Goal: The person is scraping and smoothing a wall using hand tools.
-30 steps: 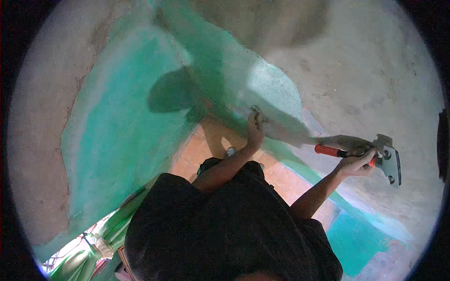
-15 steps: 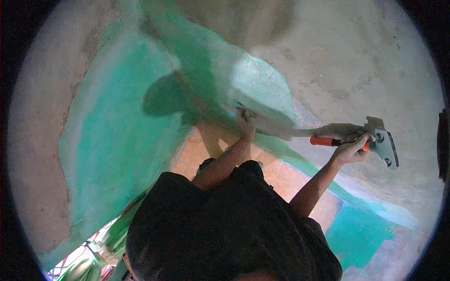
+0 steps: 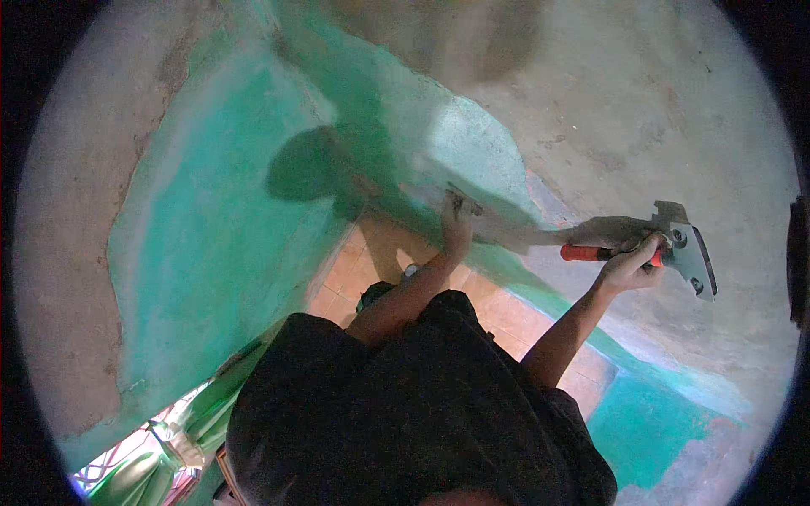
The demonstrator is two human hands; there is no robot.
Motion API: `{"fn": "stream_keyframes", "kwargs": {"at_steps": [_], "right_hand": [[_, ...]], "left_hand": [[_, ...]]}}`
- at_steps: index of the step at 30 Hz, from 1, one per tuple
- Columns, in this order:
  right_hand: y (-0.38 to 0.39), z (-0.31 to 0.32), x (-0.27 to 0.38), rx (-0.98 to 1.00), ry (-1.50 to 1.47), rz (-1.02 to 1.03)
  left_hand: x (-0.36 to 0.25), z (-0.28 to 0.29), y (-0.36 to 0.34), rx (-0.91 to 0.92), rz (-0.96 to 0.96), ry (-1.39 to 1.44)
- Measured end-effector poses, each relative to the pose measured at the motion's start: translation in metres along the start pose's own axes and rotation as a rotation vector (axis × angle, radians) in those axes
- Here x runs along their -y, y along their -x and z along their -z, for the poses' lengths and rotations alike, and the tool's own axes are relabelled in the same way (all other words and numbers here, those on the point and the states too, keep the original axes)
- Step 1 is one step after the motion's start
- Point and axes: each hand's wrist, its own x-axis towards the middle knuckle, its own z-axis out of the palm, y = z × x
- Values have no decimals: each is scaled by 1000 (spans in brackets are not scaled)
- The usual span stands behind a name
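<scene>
My right hand [image 3: 631, 266] is closed around the red and black handle of a wall scraper [image 3: 690, 257], thumb up near its head. The scraper has a broad silvery metal head with screws and a dark blade edge, held close to the bare grey wall [image 3: 624, 110]. My left hand [image 3: 457, 223] is at the green painted wall [image 3: 405, 101], above the floor, with its fingers curled. A thin dark edge shows at those fingertips, too small to name.
Another wall [image 3: 219, 194] with green paint and bare patches meets this one at a corner on the left. Orange tiles [image 3: 337, 278] cover the floor below. At the lower left, a green curtain [image 3: 143, 481] hangs by a bright window grille. Shadows fall across both walls.
My left hand has shifted slightly right along the wall, its fingers turned a little. The right hand keeps hold of the scraper, which has barely moved.
</scene>
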Motion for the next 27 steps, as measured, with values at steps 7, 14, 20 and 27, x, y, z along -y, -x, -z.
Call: {"fn": "stream_keyframes", "kwargs": {"at_steps": [7,14,20,27], "right_hand": [[-3,17,-14,90,202,146],[-5,8,-2,128,120,155],[-1,17,-8,143,146,130],[-3,10,-2,153,107,180]], "left_hand": [[-43,-24,6,-176,504,417],[-10,-9,-11,-121,519,580],[-66,-34,2,-221,637,660],[-19,-28,1,-82,377,334]]}}
